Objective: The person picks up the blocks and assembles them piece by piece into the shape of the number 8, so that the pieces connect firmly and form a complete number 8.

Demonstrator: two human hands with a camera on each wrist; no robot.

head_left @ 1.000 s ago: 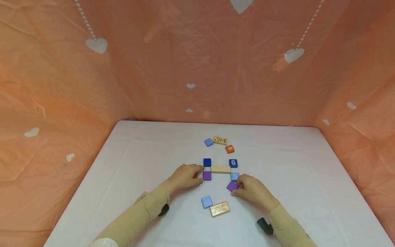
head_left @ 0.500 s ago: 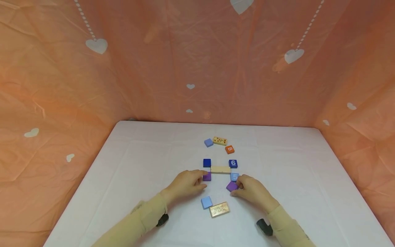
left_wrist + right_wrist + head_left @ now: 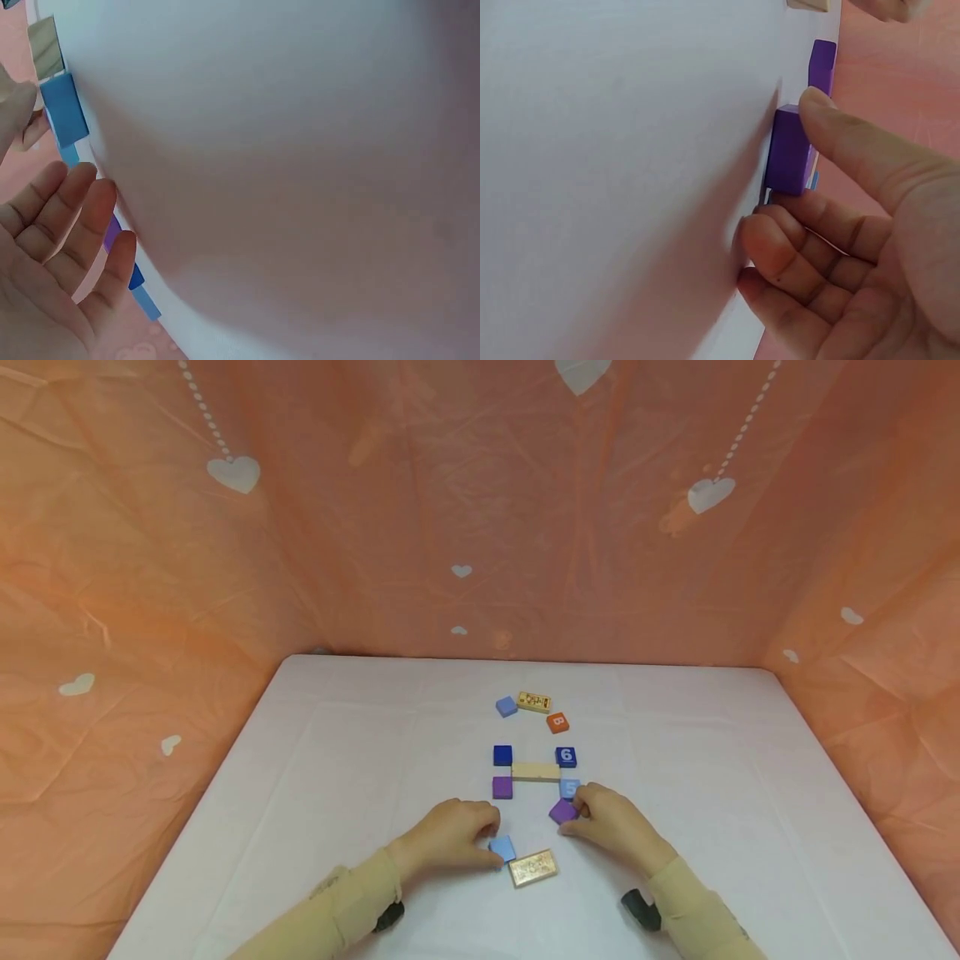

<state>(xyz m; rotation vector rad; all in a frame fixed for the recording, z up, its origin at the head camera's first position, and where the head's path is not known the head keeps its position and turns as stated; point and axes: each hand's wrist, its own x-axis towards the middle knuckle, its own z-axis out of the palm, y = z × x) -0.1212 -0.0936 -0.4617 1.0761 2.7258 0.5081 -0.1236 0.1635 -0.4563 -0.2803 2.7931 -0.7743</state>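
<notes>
My left hand [image 3: 450, 835] spreads its thumb and fingers around a light blue square tile [image 3: 503, 848] near the front of the table. In the left wrist view, its fingers [image 3: 97, 210] are loosely bent and apart from that light blue tile [image 3: 66, 111]. My right hand [image 3: 618, 827] pinches a purple square tile [image 3: 563, 812] between thumb and index finger. This tile [image 3: 787, 150] sits turned at an angle, just below a light blue tile marked 5 [image 3: 570, 788]. A gold block [image 3: 533, 867] lies against the light blue tile's right side.
A wooden bar [image 3: 536, 772] lies between the side columns, with a dark blue tile [image 3: 502, 755] and another purple tile [image 3: 502, 787] on its left. A dark blue 6 tile [image 3: 566, 757] is at upper right. Farther back are a periwinkle tile [image 3: 506, 707], patterned gold block [image 3: 534, 702] and orange tile [image 3: 557, 722].
My left hand has left the left purple tile and moved toward me to the front light blue tile. My right hand has stayed at its purple tile.
</notes>
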